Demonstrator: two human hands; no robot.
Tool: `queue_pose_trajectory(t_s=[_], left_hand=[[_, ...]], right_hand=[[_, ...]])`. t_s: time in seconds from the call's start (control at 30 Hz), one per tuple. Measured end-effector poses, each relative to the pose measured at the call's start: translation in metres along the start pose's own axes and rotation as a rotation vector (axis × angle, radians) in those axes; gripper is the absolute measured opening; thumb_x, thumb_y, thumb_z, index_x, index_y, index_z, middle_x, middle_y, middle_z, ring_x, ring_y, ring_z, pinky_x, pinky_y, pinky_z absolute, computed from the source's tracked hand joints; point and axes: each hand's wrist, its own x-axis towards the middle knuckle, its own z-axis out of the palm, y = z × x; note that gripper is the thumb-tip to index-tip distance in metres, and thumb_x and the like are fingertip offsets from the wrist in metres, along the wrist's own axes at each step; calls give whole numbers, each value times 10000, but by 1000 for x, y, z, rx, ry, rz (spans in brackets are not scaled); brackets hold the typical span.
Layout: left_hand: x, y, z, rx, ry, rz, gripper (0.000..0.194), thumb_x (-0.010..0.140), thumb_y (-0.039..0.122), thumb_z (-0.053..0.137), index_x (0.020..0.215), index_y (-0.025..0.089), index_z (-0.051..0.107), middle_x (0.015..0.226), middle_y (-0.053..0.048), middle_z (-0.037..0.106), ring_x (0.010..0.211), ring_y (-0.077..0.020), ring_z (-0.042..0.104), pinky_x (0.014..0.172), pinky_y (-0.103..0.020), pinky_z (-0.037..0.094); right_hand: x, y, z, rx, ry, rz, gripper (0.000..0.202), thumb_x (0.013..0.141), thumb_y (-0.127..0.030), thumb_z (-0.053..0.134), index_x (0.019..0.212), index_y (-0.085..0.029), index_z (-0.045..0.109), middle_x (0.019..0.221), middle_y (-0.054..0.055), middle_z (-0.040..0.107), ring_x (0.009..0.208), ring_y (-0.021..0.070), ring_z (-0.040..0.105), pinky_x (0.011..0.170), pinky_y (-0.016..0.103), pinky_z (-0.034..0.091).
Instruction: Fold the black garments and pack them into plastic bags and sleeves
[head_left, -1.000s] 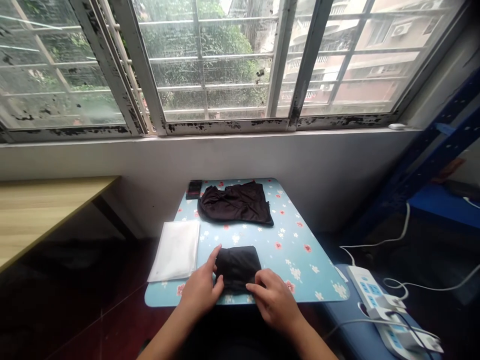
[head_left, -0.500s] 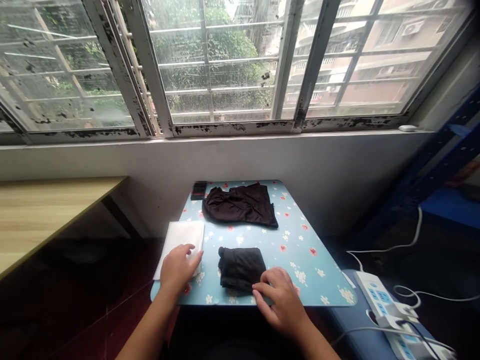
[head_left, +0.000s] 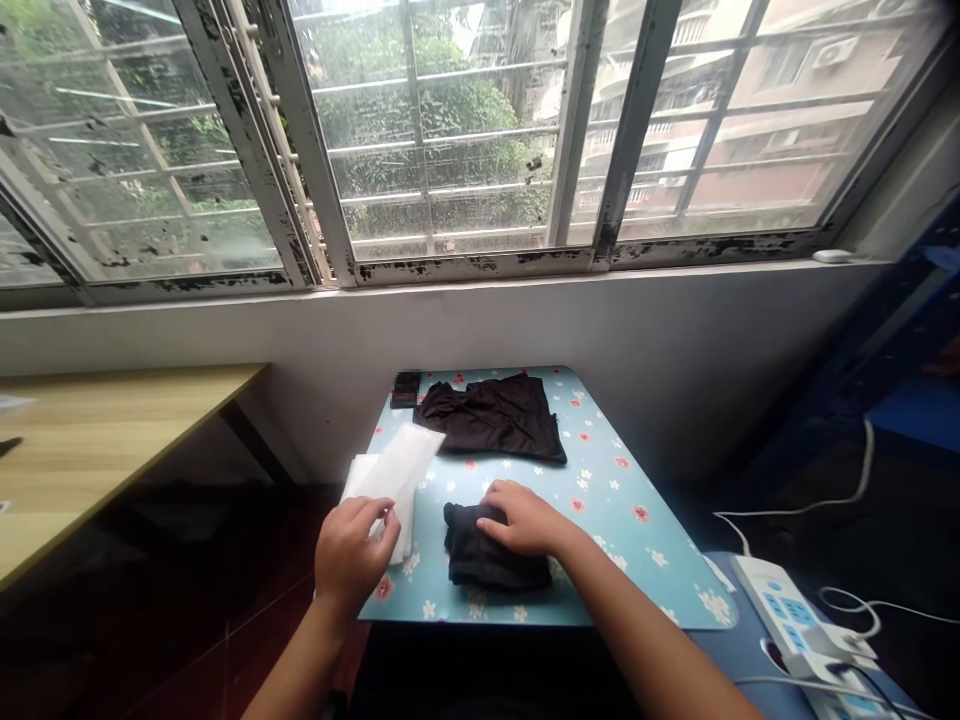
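My left hand (head_left: 356, 550) pinches a thin white translucent sheet or plastic bag (head_left: 409, 462), one end of it raised and slanting up to the right. Beneath lies a stack of similar white sheets or bags (head_left: 360, 470) at the table's left edge. My right hand (head_left: 525, 518) is over a folded black cloth (head_left: 487, 565), thumb on top and fingers curled at its far side. The cloth looks like a small folded garment and rests near the front edge. Farther back a dark garment (head_left: 495, 415) lies spread flat, partly wrinkled.
The small table (head_left: 600, 500) has a blue floral top. A blurred dark object (head_left: 406, 390) sits at its back left corner. On the right, a power strip (head_left: 787, 610) with cables lies on a blue surface. A wooden desk (head_left: 135, 420) stands left, below barred windows.
My left hand has lifted a white sheet or bag from the stack. My right hand has moved from the black cloth's lower right corner onto its top. The view has shifted slightly.
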Motion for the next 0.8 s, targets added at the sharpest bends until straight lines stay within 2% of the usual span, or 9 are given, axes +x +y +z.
queue_pose_trajectory(t_s=[0.07, 0.13, 0.23, 0.3, 0.37, 0.47, 0.57, 0.7, 0.8], left_hand=[[2, 9, -1, -60, 46, 104, 145, 922, 225, 590, 906, 214, 734, 826, -46, 719, 783, -234, 659, 794, -375, 505], [5, 18, 5, -105, 41, 163, 127, 928, 208, 587, 924, 217, 713, 863, -57, 705, 845, -246, 661, 813, -377, 522], [12, 28, 22, -129, -31, 205, 128, 952, 196, 531, 949, 212, 658, 1055, -98, 699, 1117, -294, 640, 966, -421, 513], [15, 33, 35, -113, -120, 202, 139, 973, 204, 483, 972, 213, 622, 1130, -110, 694, 1203, -308, 613, 1013, -439, 492], [17, 39, 48, -85, -251, 149, 154, 994, 222, 444, 988, 216, 598, 1064, -104, 708, 1092, -298, 660, 922, -412, 517], [17, 50, 62, -44, -473, 32, 201, 1029, 254, 384, 1023, 216, 581, 910, -81, 711, 857, -275, 688, 721, -352, 490], [11, 60, 72, -42, -597, -20, 247, 1051, 269, 335, 1076, 221, 576, 870, -75, 720, 800, -264, 691, 657, -320, 436], [2, 60, 83, -136, -599, 19, 204, 985, 204, 450, 1118, 235, 602, 989, -73, 738, 915, -252, 697, 770, -315, 473], [-2, 50, 87, -239, -575, 34, 394, 847, 90, 546, 1204, 233, 631, 1173, -77, 728, 1082, -258, 677, 928, -342, 504]], right_hand=[[3, -4, 4, -2, -21, 0, 240, 875, -405, 659, 992, -206, 724, 1056, 87, 696, 1002, 250, 616, 867, 326, 443], [-1, -9, 8, -2, -37, 19, 225, 848, -380, 668, 985, -207, 711, 1024, 80, 712, 958, 246, 627, 814, 314, 431], [-15, -15, 11, 5, -54, 62, 198, 834, -356, 645, 963, -213, 690, 971, 67, 729, 886, 236, 645, 743, 299, 410], [-28, -17, 12, 17, -51, 97, 213, 828, -349, 637, 990, -214, 675, 971, 64, 734, 873, 234, 654, 726, 293, 412], [-40, -17, 13, 37, -39, 127, 279, 830, -318, 624, 1091, -226, 656, 1038, 59, 739, 914, 232, 668, 755, 292, 438], [-54, -16, 18, 119, 25, 142, 428, 836, -263, 607, 1263, -250, 628, 1215, 64, 721, 1069, 246, 672, 904, 327, 473], [-62, -17, 24, 195, 104, 156, 403, 886, -332, 610, 1274, -238, 667, 1276, 92, 709, 1160, 277, 655, 1004, 382, 466], [-65, -24, 30, 158, 117, 229, 287, 948, -409, 571, 1111, -240, 736, 1126, 82, 758, 1036, 259, 691, 898, 355, 499], [-70, -26, 27, 141, 88, 212, 215, 935, -355, 584, 1022, -243, 744, 1035, 54, 766, 961, 234, 690, 838, 321, 493]])
